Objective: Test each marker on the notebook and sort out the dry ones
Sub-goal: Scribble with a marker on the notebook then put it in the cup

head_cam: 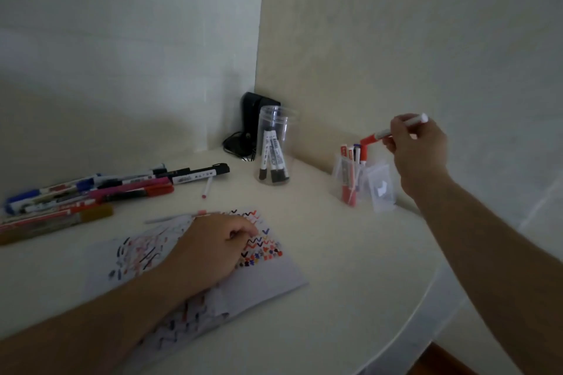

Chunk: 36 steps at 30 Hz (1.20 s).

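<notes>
A: Right hand (419, 149), grip closed on a red marker (393, 130), pinched mid-barrel, cap end tilted down over the clear holder (364, 179) near the wall. Holder already has several markers standing in it.

B: Left hand (213, 248)?

A: Resting on the notebook (274, 277), fingers curled; looks to pin a thin pen (170, 218) at the page's top edge. Grip there: cannot tell for sure. Page is full of test marks.

B: Untested stock?

A: A pile of markers (91, 192) lies at the left of the tabletop (350, 298). A jar (274, 149) by the corner has black-capped ones.

B: Risks?

A: The cap could catch on the standing markers and tip the light holder. The marker could also drop beside it.

B: Unclear points?

A: The frame is dim and blurred. Labels are unreadable. Which container takes the dry ones, I cannot tell. The dark object (249, 128) behind the jar is unidentified.
</notes>
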Motion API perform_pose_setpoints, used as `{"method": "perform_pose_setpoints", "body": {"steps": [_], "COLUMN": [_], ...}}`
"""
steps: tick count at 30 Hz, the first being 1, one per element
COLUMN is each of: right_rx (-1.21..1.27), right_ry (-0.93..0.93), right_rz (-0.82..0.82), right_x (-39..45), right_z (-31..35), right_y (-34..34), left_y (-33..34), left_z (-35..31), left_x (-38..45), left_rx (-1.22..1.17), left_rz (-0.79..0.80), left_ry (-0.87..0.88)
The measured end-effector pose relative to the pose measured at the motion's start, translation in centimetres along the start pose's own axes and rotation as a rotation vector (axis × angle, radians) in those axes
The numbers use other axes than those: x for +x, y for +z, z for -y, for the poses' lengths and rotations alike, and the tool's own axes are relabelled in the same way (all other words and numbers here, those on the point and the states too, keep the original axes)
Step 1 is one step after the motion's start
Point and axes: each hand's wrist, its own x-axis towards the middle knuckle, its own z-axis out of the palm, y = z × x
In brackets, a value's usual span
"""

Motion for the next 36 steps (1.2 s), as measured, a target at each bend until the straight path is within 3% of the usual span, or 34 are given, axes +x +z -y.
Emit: {"method": "perform_pose_setpoints", "body": {"steps": [2, 5, 13, 16, 18, 20, 25, 28, 30, 36], "right_rx": [-0.207, -0.499, -1.007, -1.037, -0.974, -0.843, -0.669, -0.632, -0.775, -1.039], "right_ry": [-0.049, -0.091, -0.077, -0.126, -0.267, -0.450, -0.554, -0.633, -0.658, -0.375], "right_rz": [0.008, 0.158, 0.427, 0.364, 0.222, 0.205, 0.720, 0.850, 0.900, 1.040], "right_x": [0.8, 1.1, 1.7, 1.7, 0.2, -2.8, -11.7, -13.7, -13.4, -10.8], "right_z": [-0.8, -2.4, -4.5, -4.0, -3.1, -1.7, -0.1, -0.6, -1.1, -2.2], "right_y": [-0.7, -0.4, 2.3, 2.9, 3.4, 5.2, 14.3, 20.4, 24.2, 30.5], "left_y": [0.5, 0.6, -1.3, -2.2, -2.9, -3.7, -5.2, -5.5, -5.7, -6.1], "left_z": [-0.3, 0.1, 1.2, 2.0, 2.6, 3.0, 4.1, 4.4, 4.4, 4.2], "left_x": [0.1, -0.1, -0.9, -1.3, -1.8, -2.1, -2.3, -2.6, -2.6, -2.1], "left_rx": [-0.009, 0.016, 0.109, 0.188, 0.223, 0.216, 0.136, -0.026, -0.132, -0.115], "left_rz": [-0.002, 0.029, 0.191, 0.339, 0.388, 0.401, 0.462, 0.387, 0.331, 0.299], "left_ry": [0.015, 0.033, 0.159, 0.216, 0.220, 0.228, 0.246, 0.164, 0.062, 0.111]}}
